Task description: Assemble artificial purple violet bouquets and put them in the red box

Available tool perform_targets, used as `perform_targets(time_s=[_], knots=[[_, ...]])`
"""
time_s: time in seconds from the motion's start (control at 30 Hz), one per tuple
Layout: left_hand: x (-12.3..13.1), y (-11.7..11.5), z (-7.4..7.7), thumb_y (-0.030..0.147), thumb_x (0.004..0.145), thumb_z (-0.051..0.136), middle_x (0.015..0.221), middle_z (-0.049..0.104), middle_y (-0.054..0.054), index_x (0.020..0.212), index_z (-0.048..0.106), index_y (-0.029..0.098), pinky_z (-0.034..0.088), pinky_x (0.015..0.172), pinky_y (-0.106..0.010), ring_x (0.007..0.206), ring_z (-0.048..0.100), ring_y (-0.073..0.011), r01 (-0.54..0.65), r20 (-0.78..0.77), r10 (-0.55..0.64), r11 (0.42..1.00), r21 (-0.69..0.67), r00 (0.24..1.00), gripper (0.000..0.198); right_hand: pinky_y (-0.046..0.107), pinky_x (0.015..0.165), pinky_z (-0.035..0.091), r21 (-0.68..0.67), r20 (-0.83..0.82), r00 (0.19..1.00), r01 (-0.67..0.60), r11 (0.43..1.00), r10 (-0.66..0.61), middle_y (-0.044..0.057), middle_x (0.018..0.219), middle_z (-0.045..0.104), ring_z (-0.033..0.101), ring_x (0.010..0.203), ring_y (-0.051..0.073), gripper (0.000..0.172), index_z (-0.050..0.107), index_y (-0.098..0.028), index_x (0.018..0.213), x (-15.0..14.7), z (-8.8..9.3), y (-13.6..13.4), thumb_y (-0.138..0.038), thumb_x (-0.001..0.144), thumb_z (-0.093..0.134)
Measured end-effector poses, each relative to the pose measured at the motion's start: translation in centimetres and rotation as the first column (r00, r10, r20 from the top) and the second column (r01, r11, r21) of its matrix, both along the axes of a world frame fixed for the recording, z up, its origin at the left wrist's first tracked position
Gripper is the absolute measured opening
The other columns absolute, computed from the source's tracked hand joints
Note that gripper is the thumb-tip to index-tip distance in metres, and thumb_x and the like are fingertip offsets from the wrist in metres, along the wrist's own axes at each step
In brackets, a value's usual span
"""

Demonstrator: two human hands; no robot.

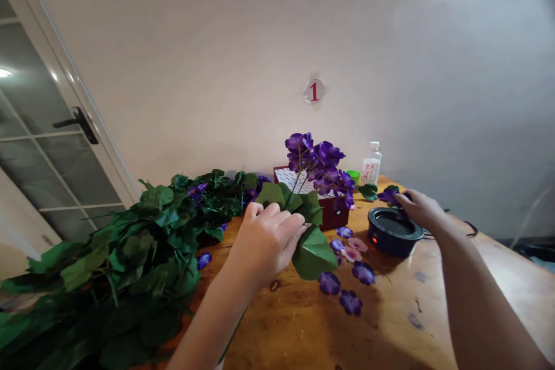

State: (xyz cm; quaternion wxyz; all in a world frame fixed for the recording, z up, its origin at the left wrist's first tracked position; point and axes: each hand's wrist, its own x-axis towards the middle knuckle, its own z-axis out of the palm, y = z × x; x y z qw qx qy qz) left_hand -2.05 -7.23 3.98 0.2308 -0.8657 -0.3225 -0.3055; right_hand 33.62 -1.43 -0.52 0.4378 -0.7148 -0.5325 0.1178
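My left hand (269, 238) is closed around the stem of an artificial flower spray (325, 165), whose purple blossoms stand upright above the fist. Green leaves of the spray spread around my fingers. Over the far right rim of a small dark blue heating pot (392, 244), my right hand (420, 211) pinches a purple fabric petal (388, 194). An orange light glows on the pot's front, and its inside looks dark. Loose purple petals (351, 302) and pink petals (351, 253) lie on the wood between the spray and the pot.
A large heap of artificial leaves (143, 266) covers the table's left side. Behind the spray is a dark red box (336, 217). A bottle (372, 165) and a green cup (353, 176) stand at the back of the wooden table (295, 329). A cable (472, 229) lies right of the pot.
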Motion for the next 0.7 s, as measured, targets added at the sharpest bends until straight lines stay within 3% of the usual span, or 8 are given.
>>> perform_targets(time_s=[0.13, 0.33, 0.5, 0.6, 0.7], knots=[[-0.2, -0.1, 0.2, 0.021, 0.090, 0.044, 0.062, 0.058, 0.002, 0.085, 0.058, 0.019, 0.025, 0.067, -0.032, 0.065, 0.045, -0.0145, 0.002, 0.024, -0.003, 1.000, 0.003, 1.000, 0.015, 0.027, 0.060, 0.035, -0.196, 0.184, 0.982, 0.071, 0.978, -0.035, 0.001, 0.059, 0.052, 0.047, 0.057, 0.013, 0.027, 0.051, -0.016, 0.060, 0.4, -2.2, 2.2, -0.033, 0.081, 0.056], [-0.2, 0.0, 0.3, 0.022, 0.090, 0.044, 0.062, 0.057, 0.002, 0.084, 0.058, 0.019, 0.025, 0.067, -0.032, 0.064, 0.044, -0.0144, 0.007, 0.020, -0.007, 1.000, -0.002, 1.000, 0.016, 0.031, 0.074, 0.042, -0.282, 0.327, 0.943, 0.155, 0.947, -0.057, 0.002, 0.080, 0.059, 0.055, 0.075, 0.013, 0.023, 0.057, -0.013, 0.077, 0.9, -3.9, 3.7, -0.034, 0.086, 0.054], [-0.3, 0.1, 0.2, 0.021, 0.090, 0.045, 0.061, 0.056, 0.002, 0.084, 0.058, 0.019, 0.024, 0.066, -0.032, 0.064, 0.044, -0.0149, 0.003, 0.018, -0.003, 1.000, 0.000, 1.000, 0.015, 0.028, 0.065, 0.037, -0.198, 0.295, 0.953, 0.127, 0.972, -0.065, 0.006, 0.072, 0.058, 0.052, 0.067, 0.015, 0.025, 0.054, -0.016, 0.073, 0.4, -1.6, 2.0, -0.037, 0.085, 0.048], [-0.3, 0.2, 0.1, 0.021, 0.090, 0.045, 0.062, 0.058, 0.002, 0.084, 0.058, 0.019, 0.024, 0.067, -0.033, 0.066, 0.045, -0.0155, 0.002, 0.014, -0.002, 1.000, 0.001, 1.000, 0.014, 0.029, 0.059, 0.031, -0.105, 0.224, 0.963, 0.175, 0.979, -0.149, 0.009, 0.068, 0.056, 0.048, 0.063, 0.018, 0.025, 0.049, -0.020, 0.069, 0.2, 0.1, 0.9, -0.040, 0.083, 0.046], [-0.3, 0.3, 0.0, 0.021, 0.090, 0.045, 0.063, 0.058, 0.002, 0.084, 0.058, 0.020, 0.025, 0.067, -0.033, 0.067, 0.046, -0.0155, 0.000, 0.014, 0.000, 1.000, 0.007, 1.000, 0.014, 0.028, 0.055, 0.027, -0.044, 0.102, 0.986, 0.135, 0.990, -0.130, 0.005, 0.060, 0.052, 0.043, 0.056, 0.016, 0.026, 0.047, -0.021, 0.064, -0.1, 0.6, 0.3, -0.042, 0.079, 0.051]])
